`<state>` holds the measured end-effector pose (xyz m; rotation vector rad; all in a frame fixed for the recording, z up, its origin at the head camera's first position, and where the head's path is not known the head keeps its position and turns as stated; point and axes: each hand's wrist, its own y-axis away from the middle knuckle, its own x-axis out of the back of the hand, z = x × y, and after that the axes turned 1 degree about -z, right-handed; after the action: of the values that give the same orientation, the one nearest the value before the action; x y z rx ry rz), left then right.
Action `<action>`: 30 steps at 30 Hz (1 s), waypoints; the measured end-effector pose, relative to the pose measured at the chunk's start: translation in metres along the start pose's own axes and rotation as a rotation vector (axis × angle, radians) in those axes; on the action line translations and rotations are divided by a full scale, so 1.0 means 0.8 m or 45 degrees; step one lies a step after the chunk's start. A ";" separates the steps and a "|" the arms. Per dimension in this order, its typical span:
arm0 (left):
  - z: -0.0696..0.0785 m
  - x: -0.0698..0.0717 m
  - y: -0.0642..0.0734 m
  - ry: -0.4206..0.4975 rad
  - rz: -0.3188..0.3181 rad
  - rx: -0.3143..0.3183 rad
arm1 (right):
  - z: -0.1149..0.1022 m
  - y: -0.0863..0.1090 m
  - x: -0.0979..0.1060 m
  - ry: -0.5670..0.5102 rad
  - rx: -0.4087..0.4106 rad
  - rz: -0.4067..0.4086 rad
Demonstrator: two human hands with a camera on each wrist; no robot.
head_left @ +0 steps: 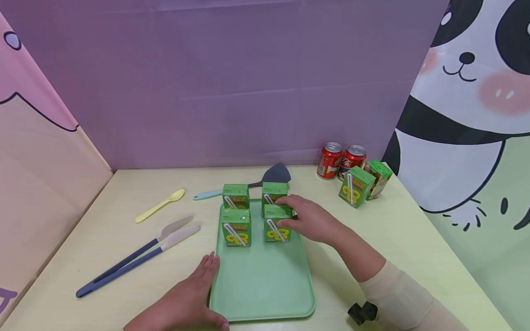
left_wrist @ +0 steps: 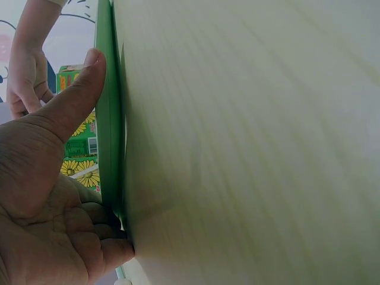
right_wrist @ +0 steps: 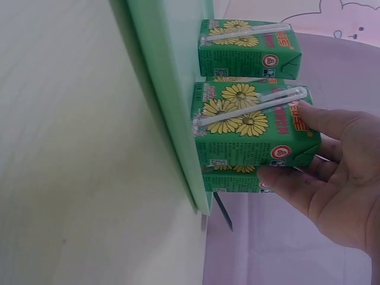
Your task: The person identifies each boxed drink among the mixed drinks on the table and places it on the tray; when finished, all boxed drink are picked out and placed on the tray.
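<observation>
Four-sided green drink cartons with yellow flowers and white straws stand on a light green tray (head_left: 265, 285), two at front and two behind. My right hand (head_left: 310, 218) grips the front right carton (head_left: 276, 230), thumb on its near top edge and fingers at its side; in the right wrist view this carton (right_wrist: 249, 130) stands upright. Beside it is the front left carton (head_left: 236, 232). Behind are the back left carton (head_left: 236, 193) and back right carton (head_left: 273, 188). My left hand (head_left: 188, 292) rests against the tray's left edge, fingers extended and thumb by the near corner.
Left of the tray lie a yellow spoon (head_left: 161, 205) and blue-handled tongs (head_left: 132, 262). A spatula (head_left: 276, 174) lies behind the cartons. At the back right stand two red cans (head_left: 330, 161), another green carton (head_left: 356, 187) and a brown-sided, green-topped carton (head_left: 378, 177).
</observation>
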<state>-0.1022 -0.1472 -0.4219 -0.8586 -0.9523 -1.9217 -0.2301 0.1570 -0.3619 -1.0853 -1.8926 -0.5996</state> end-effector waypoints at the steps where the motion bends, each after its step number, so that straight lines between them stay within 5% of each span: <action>1: 0.000 0.000 0.000 0.001 -0.001 0.001 | 0.000 0.000 0.002 -0.005 0.000 -0.011; 9: -0.001 0.001 0.001 0.005 -0.006 -0.006 | 0.020 0.007 0.039 -0.117 -0.023 0.005; 20: -0.001 0.000 0.002 0.001 0.002 -0.002 | 0.084 0.025 0.126 0.065 -0.295 0.300; 25: -0.001 0.001 0.002 0.002 0.003 -0.002 | 0.121 0.027 0.138 0.143 -0.449 0.363; 30: -0.001 0.001 0.001 0.003 -0.017 0.009 | 0.151 0.027 0.134 0.152 -0.530 0.307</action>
<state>-0.1024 -0.1486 -0.4215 -0.8478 -0.9649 -1.9294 -0.2925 0.3049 -0.3335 -1.4817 -1.5391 -0.9210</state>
